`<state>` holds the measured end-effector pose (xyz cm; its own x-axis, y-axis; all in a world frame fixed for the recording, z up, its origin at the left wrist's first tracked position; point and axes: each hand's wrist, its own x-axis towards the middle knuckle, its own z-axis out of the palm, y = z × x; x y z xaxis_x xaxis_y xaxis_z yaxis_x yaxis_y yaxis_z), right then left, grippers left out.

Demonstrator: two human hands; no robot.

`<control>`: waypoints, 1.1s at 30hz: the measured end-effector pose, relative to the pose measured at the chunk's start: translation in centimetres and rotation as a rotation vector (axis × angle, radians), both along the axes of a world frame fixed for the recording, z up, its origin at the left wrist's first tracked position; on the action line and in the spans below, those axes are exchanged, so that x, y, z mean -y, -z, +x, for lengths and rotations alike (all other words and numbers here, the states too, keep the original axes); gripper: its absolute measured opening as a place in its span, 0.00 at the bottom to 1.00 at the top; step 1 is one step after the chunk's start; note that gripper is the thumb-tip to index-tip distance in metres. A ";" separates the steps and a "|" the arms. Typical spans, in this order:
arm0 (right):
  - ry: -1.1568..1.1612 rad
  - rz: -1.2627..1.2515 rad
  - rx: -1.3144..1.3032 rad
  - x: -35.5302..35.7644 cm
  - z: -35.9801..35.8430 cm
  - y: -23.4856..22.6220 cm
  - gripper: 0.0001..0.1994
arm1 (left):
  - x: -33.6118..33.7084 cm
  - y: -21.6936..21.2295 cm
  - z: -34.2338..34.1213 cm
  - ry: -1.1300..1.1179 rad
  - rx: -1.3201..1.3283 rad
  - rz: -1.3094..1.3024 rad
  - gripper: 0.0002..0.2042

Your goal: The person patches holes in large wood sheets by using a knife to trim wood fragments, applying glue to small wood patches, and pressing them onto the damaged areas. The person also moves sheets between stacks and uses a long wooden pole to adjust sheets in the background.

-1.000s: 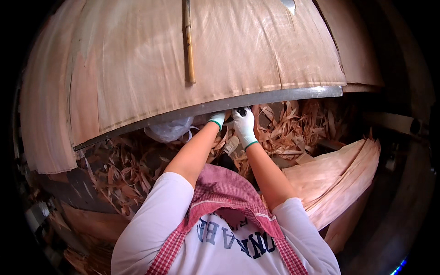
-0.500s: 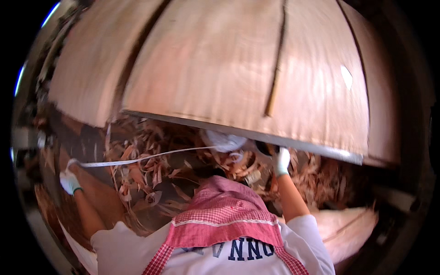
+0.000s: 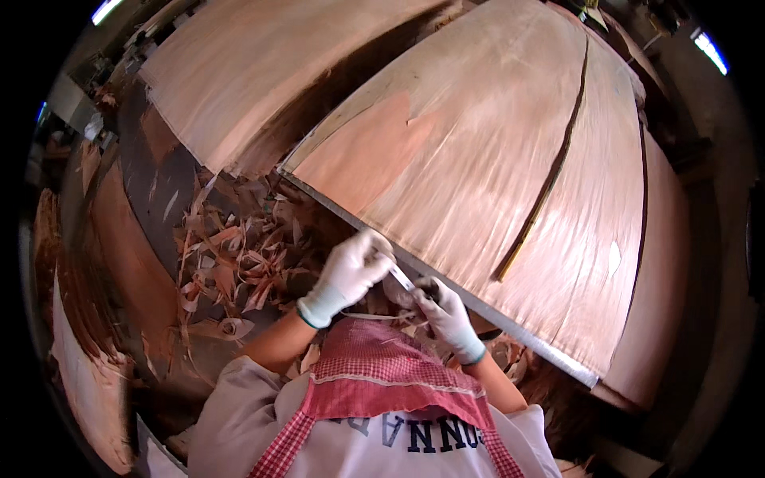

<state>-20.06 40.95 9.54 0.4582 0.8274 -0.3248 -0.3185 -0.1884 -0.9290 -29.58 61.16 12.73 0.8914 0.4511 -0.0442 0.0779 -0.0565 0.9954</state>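
My left hand [image 3: 349,272], in a pale glove with a green cuff, pinches a narrow white tape [image 3: 401,277] at the near edge of a stack of thin wood sheets [image 3: 470,159]. A short piece of the tape runs across to my right hand [image 3: 450,320], also gloved. Its fingers are curled around the tape's other end and a small dark object [image 3: 430,288], whose kind I cannot make out. Part of the tape loops below my hands, and a whitish bundle behind them is mostly hidden.
Torn veneer scraps [image 3: 247,263] cover the floor at the left, below the stack's edge. A second sheet stack [image 3: 263,88] stands at the far left, past a dark gap. A thin stick [image 3: 542,207] lies on the top sheet. Loose sheets [image 3: 131,247] lean farther left.
My left hand has come from the far left to the middle, close to my right hand. The long stretched tape is now short between them. The view has turned, so the stack appears tilted.
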 end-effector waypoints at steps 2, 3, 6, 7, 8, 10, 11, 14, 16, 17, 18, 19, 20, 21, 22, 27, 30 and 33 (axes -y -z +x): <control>-0.076 -0.205 0.073 3.4 3.4 -1.7 0.13 | -2.6 -0.1 0.2 -0.150 0.007 0.068 0.06; -0.109 -0.312 0.129 6.5 5.5 -1.6 0.10 | -4.1 0.6 0.2 -0.234 0.072 0.119 0.06; 0.121 -0.805 0.645 14.9 14.5 -3.6 0.05 | -7.6 2.2 1.9 -0.390 0.141 0.002 0.06; 0.168 -1.021 0.908 17.5 17.1 -4.1 0.06 | -8.1 2.4 3.0 -0.402 0.163 0.024 0.06; 0.317 -0.905 1.179 18.1 18.3 -6.1 0.08 | -8.1 2.6 4.7 -0.399 0.192 0.036 0.06; 0.488 -0.641 1.433 15.8 20.1 -9.2 0.11 | -6.5 3.3 8.5 -0.218 0.124 0.060 0.10; 0.522 -0.529 1.412 12.4 20.2 -9.5 0.13 | -4.2 2.1 10.4 -0.107 0.083 0.065 0.10; 0.186 -0.145 1.306 0.9 18.8 -8.5 0.23 | -1.5 1.5 14.8 0.185 0.177 0.041 0.08; 0.125 -0.243 0.687 -6.1 17.2 -7.3 0.22 | -2.7 2.2 17.6 0.138 0.229 -0.005 0.08; 0.092 -0.227 0.683 -8.5 17.6 -5.7 0.19 | -4.0 2.8 19.2 0.101 0.244 0.014 0.08; 0.117 -0.292 0.508 -10.7 18.3 -5.0 0.15 | -6.0 3.5 20.8 0.067 0.219 -0.052 0.09; 0.139 -0.284 0.404 -12.3 19.1 -3.8 0.11 | -8.2 4.3 21.9 0.032 0.183 -0.121 0.10; 0.149 -0.317 0.412 -13.7 20.5 -2.3 0.09 | -10.1 5.1 23.1 -0.041 0.156 -0.032 0.11; 0.158 -0.346 0.414 -15.2 22.0 -0.6 0.09 | -12.4 6.1 24.2 -0.066 0.086 -0.050 0.12; 0.144 -0.372 0.483 -16.8 23.4 1.0 0.09 | -14.9 8.4 25.5 -0.097 0.071 -0.013 0.13; 0.132 -0.441 0.696 -24.7 30.5 6.3 0.11 | -26.1 16.7 33.7 -0.247 0.004 0.243 0.17; 0.277 -0.404 0.528 -29.5 34.6 8.4 0.10 | -30.1 16.3 39.6 -0.301 -0.022 0.455 0.17; 0.345 -0.411 0.258 -32.1 38.2 11.2 0.10 | -32.2 15.5 43.6 -0.280 -0.195 0.601 0.16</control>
<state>18.14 73.03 -1.62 0.7852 0.4466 -0.4289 -0.1985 -0.4746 -0.8576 14.03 93.32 -2.80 0.7387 0.6597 0.1381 0.3447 -0.5458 0.7637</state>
